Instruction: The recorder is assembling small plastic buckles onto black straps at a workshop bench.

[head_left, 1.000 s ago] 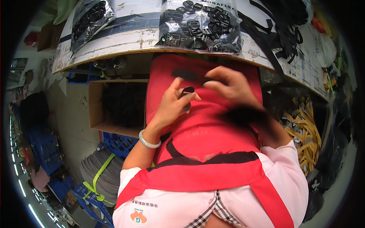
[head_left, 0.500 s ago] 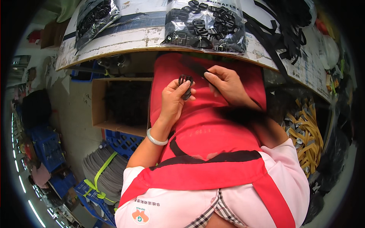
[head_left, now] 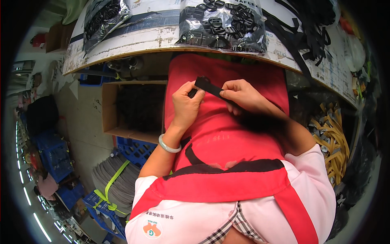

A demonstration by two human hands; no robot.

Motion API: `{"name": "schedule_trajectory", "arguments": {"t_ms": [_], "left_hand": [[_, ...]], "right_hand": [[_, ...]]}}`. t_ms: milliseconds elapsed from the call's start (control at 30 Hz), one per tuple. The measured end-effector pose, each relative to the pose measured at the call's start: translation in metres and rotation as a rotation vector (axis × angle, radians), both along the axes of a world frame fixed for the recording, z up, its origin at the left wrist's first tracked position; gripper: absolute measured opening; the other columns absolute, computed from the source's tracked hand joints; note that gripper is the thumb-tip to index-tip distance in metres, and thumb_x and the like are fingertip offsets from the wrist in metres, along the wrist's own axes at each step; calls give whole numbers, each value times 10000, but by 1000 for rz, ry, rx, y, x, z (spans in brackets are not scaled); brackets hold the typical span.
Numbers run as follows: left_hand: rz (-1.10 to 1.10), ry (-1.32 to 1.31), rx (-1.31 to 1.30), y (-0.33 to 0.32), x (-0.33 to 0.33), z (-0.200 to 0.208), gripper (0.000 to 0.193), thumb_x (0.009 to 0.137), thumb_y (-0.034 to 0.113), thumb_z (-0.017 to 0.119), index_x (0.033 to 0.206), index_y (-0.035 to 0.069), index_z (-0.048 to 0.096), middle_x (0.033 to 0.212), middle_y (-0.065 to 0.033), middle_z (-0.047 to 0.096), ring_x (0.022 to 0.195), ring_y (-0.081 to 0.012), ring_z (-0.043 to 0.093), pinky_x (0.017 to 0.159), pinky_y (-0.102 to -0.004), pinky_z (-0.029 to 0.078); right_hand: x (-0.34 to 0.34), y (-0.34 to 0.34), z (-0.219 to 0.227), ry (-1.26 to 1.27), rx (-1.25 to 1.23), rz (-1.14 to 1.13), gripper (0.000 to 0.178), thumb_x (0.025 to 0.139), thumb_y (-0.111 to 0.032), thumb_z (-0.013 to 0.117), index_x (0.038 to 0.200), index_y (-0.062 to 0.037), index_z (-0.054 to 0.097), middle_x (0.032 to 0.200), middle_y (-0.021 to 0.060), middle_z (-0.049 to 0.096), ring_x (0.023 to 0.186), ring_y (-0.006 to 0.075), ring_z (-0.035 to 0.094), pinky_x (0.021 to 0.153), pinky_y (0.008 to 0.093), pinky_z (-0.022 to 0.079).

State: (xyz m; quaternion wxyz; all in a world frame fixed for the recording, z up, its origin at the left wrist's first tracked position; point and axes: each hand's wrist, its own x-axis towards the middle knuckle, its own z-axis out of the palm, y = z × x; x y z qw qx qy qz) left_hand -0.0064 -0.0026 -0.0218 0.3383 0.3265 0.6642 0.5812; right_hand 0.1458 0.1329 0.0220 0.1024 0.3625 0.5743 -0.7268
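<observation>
Above the red apron [head_left: 227,118] on my lap, my left hand [head_left: 186,107] is closed on a small black plastic buckle [head_left: 192,93], mostly hidden by fingers and strap. My right hand [head_left: 243,96] pinches a flat black webbing strap [head_left: 209,86]. The strap's end lies over the buckle at my left fingertips; whether it passes through a slot cannot be seen. A dark blurred length, likely the strap's tail, crosses below my right wrist. On the table beyond sits a clear bag of black buckles [head_left: 217,30].
The worn white tabletop [head_left: 150,42] curves across ahead, with another bag of black parts [head_left: 106,18] at left and black straps [head_left: 302,36] at right. An open cardboard box [head_left: 109,107] and rolled grey webbing [head_left: 113,179] are on my left; yellow straps [head_left: 331,142] hang right.
My right hand has brought the strap across to the buckle, so the strap now covers part of it. My left hand still holds the buckle, with its fingers more closed.
</observation>
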Motion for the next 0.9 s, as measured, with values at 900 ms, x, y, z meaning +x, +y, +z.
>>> {"name": "schedule_trajectory", "arguments": {"t_ms": [900], "left_hand": [[12, 197, 0, 1, -4, -3, 136, 817, 16, 690, 948, -22, 687, 689, -37, 567, 602, -97, 508, 546, -242, 403]], "right_hand": [[-10, -7, -23, 269, 63, -64, 199, 930, -186, 631, 930, 11, 654, 734, 10, 613, 583, 63, 549, 482, 213, 475]]}}
